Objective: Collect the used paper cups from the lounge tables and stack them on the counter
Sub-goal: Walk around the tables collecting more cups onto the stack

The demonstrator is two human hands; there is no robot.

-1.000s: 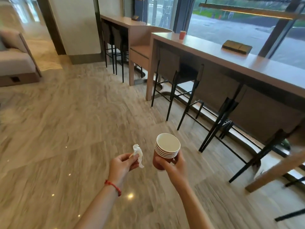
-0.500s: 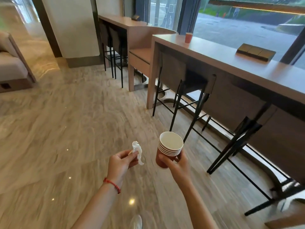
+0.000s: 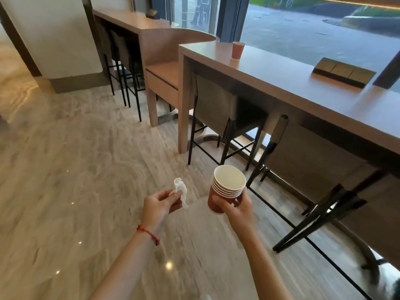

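A stack of paper cups [image 3: 227, 188], red-brown outside and pale inside, is carried low in the near middle of the scene, above the stone floor [image 3: 75, 159]. Several white rims sit nested one over another, and the top cup's inside looks empty. The right hand [image 3: 237, 210] grips the stack from below and from the near side, thumb and fingers curled round the red wall beneath the rims. Just to the left, apart from the stack, the left hand [image 3: 161, 204] pinches a crumpled white tissue [image 3: 180, 190] between thumb and fingertips, the other fingers curled in; a red string bracelet [image 3: 148, 233] circles that wrist. Farther off and to the right, a long wooden counter [image 3: 292, 89] runs along the window, with dark bar stools [image 3: 220, 118] tucked beneath it. A single red paper cup [image 3: 238, 50] stands upright near the counter's far left end; what it holds cannot be told. Farther right on the counter lies a flat dark socket panel [image 3: 344, 72].
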